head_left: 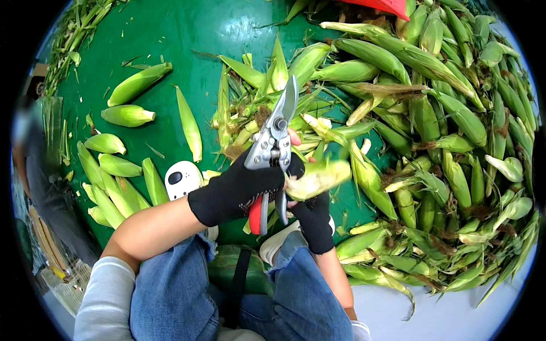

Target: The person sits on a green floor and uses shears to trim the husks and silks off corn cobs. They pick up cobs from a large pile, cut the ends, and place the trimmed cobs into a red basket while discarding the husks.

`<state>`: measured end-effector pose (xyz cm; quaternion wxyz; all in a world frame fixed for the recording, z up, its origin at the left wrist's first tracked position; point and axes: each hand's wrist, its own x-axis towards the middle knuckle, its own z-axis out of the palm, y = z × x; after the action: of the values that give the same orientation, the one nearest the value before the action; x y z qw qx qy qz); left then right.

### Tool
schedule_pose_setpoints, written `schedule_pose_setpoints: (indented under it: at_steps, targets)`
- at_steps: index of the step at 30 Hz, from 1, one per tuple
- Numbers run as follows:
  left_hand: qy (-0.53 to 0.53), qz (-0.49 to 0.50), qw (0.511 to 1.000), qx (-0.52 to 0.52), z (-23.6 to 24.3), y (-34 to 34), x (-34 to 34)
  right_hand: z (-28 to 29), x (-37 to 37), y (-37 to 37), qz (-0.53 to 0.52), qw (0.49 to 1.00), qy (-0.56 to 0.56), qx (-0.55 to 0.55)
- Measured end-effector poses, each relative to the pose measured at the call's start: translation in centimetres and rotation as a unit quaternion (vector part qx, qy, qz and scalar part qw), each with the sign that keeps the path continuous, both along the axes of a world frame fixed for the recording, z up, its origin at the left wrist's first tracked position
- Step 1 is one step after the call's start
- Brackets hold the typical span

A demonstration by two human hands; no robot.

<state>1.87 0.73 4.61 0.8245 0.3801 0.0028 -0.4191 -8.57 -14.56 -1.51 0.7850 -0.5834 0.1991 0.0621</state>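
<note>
Both my hands wear black fingerless gloves and meet in front of my knees. My left hand (236,187) is closed around pruning shears (277,128) with silver bodywork and a red-sided handle; their blades point up and away from me. Just under and beside the shears, my right hand (314,219) grips a pale green ear of corn (321,177), smeared by motion. Some right fingers are hidden behind the shears and the ear. Beyond the hands lies a heap of loose husks (244,133) with brown silk.
A large pile of unshucked corn (455,136) fills the right side. Several trimmed ears (116,165) lie at left on the green floor (187,34). Husk stalks (68,42) sit far left, a red object (381,4) at the top. My white shoe (183,179) is near the ears.
</note>
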Motion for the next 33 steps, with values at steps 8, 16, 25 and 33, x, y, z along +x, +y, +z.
schedule_pose_setpoints:
  at_steps: [8, 16, 25, 33]
  targets:
    - [-0.048, 0.003, 0.998, 0.045, 1.5, 0.0, -0.4, 4.4, 3.5, 0.7, -0.059, 0.975, -0.172, -0.131]
    - [0.208, 0.088, 0.972, -0.061, 0.2, -0.2, 0.6, 3.2, 5.8, -0.6, -0.129, 0.962, 0.007, 0.241]
    - [-0.267, -0.07, 0.948, 0.159, 0.9, -0.2, 0.5, -0.9, 3.0, -0.9, -0.069, 0.978, -0.063, -0.188]
    - [-0.223, -0.141, 0.961, 0.082, 2.7, 3.6, -0.7, 11.4, 6.8, 0.2, -0.117, 0.946, -0.171, 0.25]
